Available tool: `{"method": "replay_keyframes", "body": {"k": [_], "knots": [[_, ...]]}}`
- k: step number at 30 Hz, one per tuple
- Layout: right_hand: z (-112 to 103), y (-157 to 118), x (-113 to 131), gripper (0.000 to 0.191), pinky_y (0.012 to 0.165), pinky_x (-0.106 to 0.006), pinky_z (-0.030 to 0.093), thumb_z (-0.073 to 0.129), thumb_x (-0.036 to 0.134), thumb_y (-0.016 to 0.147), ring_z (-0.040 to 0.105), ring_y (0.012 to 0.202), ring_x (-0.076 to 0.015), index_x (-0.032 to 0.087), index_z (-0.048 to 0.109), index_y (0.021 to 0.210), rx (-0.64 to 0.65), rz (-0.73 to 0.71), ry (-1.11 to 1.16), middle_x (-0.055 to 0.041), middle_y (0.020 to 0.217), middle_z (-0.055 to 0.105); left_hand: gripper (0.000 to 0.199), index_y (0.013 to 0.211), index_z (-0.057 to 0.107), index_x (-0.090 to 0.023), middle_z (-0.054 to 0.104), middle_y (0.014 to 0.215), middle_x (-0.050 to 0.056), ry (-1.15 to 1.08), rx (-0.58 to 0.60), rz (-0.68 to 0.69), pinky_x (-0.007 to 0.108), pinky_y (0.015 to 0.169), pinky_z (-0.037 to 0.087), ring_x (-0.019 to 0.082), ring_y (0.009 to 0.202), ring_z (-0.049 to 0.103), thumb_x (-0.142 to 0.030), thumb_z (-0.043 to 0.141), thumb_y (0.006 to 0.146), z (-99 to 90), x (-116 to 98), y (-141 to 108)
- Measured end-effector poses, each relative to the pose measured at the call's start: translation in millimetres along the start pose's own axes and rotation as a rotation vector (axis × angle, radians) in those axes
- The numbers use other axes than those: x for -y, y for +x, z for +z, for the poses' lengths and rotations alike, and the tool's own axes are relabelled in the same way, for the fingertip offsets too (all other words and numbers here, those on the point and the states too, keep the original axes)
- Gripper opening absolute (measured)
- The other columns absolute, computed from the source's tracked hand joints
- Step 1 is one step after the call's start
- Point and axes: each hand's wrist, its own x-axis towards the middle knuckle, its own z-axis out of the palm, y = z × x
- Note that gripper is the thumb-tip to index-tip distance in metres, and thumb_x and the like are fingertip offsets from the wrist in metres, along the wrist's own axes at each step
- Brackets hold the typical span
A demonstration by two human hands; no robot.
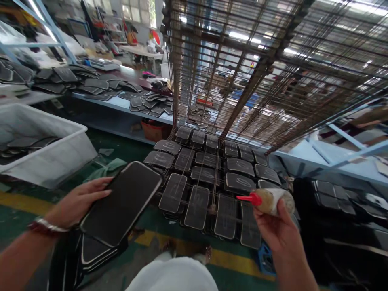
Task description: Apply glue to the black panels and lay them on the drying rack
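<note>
My left hand (81, 200) grips the edge of a black rounded rectangular pad (123, 204) with a pale rim. Below it sits a stack of similar pads (98, 252). My right hand (280, 226) is wrapped round a glue bottle (268, 200) whose red nozzle (250, 198) points left. Between my hands a wire rack shelf (213, 208) carries rows of dark pads (197, 207), several with shiny squiggled streaks on top. The bottle hangs above the right part of these rows.
Raised wire rack shelves (242, 60) slant over the far side. On the left stands a white bin (45, 149) with pads inside. Loose pads (151, 101) cover a blue-edged bench behind. A black-covered surface (342, 242) with more pads is at the right.
</note>
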Motion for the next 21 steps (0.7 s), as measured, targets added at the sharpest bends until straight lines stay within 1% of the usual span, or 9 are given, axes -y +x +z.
{"method": "replay_keyframes", "body": {"k": [1, 2, 5, 7, 8, 10, 14, 18, 21], "knots": [[11, -4, 8, 0.051, 0.065, -0.027, 0.061, 0.085, 0.034, 0.064, 0.067, 0.093, -0.0190, 0.025, 0.063, 0.110, 0.028, -0.051, -0.041, -0.0009, 0.109, 0.069, 0.043, 0.111, 0.064, -0.020, 0.071, 0.107, 0.004, -0.051, 0.117, 0.003, 0.033, 0.082, 0.054, 0.024, 0.095, 0.065, -0.030, 0.077, 0.072, 14.2, -3, 5], [21, -8, 16, 0.053, 0.067, -0.029, 0.061, 0.085, 0.036, 0.063, 0.067, 0.096, -0.0202, 0.026, 0.063, 0.111, 0.056, -0.093, -0.074, -0.0008, 0.111, 0.069, 0.044, 0.111, 0.065, -0.020, 0.072, 0.107, 0.004, -0.101, 0.280, 0.014, 0.032, 0.083, 0.054, 0.024, 0.095, 0.066, -0.028, 0.078, 0.070, 31.7, -9, 10], [46, -22, 35, 0.052, 0.075, -0.028, 0.061, 0.083, 0.040, 0.066, 0.065, 0.100, -0.0195, 0.027, 0.064, 0.113, 0.125, -0.206, -0.173, -0.0005, 0.114, 0.068, 0.040, 0.109, 0.068, -0.016, 0.072, 0.109, 0.009, -0.133, 0.709, 0.053, 0.031, 0.080, 0.054, 0.023, 0.090, 0.069, -0.020, 0.074, 0.070, 89.0, -34, 22], [56, -30, 44, 0.049, 0.078, -0.026, 0.059, 0.082, 0.039, 0.069, 0.065, 0.099, -0.0169, 0.027, 0.064, 0.113, 0.159, -0.270, -0.228, 0.0001, 0.111, 0.069, 0.037, 0.109, 0.069, -0.015, 0.072, 0.110, 0.011, -0.107, 0.902, 0.074, 0.029, 0.078, 0.054, 0.021, 0.089, 0.069, -0.016, 0.070, 0.072, 118.5, -53, 24], [59, -33, 47, 0.048, 0.079, -0.025, 0.058, 0.081, 0.038, 0.069, 0.066, 0.098, -0.0164, 0.027, 0.064, 0.112, 0.179, -0.296, -0.253, 0.0000, 0.109, 0.069, 0.037, 0.109, 0.069, -0.015, 0.072, 0.110, 0.011, -0.088, 0.971, 0.083, 0.028, 0.078, 0.054, 0.020, 0.089, 0.070, -0.015, 0.068, 0.073, 128.6, -61, 23], [62, -36, 50, 0.046, 0.081, -0.027, 0.058, 0.081, 0.038, 0.069, 0.066, 0.096, -0.0174, 0.025, 0.065, 0.111, 0.224, -0.332, -0.299, -0.0011, 0.107, 0.070, 0.036, 0.111, 0.069, -0.015, 0.072, 0.110, 0.011, -0.048, 1.074, 0.097, 0.026, 0.077, 0.054, 0.019, 0.087, 0.070, -0.013, 0.067, 0.074, 140.5, -74, 20], [60, -33, 51, 0.042, 0.079, -0.028, 0.058, 0.083, 0.036, 0.067, 0.067, 0.093, -0.0188, 0.023, 0.067, 0.104, 0.237, -0.333, -0.344, -0.0032, 0.105, 0.070, 0.036, 0.112, 0.069, -0.015, 0.073, 0.107, 0.010, 0.025, 1.207, 0.096, 0.026, 0.076, 0.055, 0.018, 0.085, 0.070, -0.014, 0.066, 0.076, 147.3, -85, 20], [58, -27, 48, 0.044, 0.079, -0.026, 0.057, 0.084, 0.036, 0.064, 0.067, 0.092, -0.0179, 0.021, 0.068, 0.103, 0.186, -0.313, -0.346, -0.0035, 0.102, 0.071, 0.034, 0.110, 0.069, -0.015, 0.073, 0.103, 0.009, 0.077, 1.244, 0.065, 0.025, 0.075, 0.054, 0.018, 0.084, 0.070, -0.016, 0.067, 0.076, 149.9, -88, 23], [58, -25, 47, 0.046, 0.082, -0.032, 0.057, 0.083, 0.037, 0.065, 0.067, 0.094, -0.0210, 0.022, 0.067, 0.106, 0.207, -0.299, -0.372, -0.0056, 0.105, 0.070, 0.034, 0.111, 0.068, -0.015, 0.074, 0.101, 0.008, 0.086, 1.255, 0.057, 0.024, 0.073, 0.054, 0.019, 0.084, 0.070, -0.017, 0.066, 0.077, 150.4, -89, 25]]}}
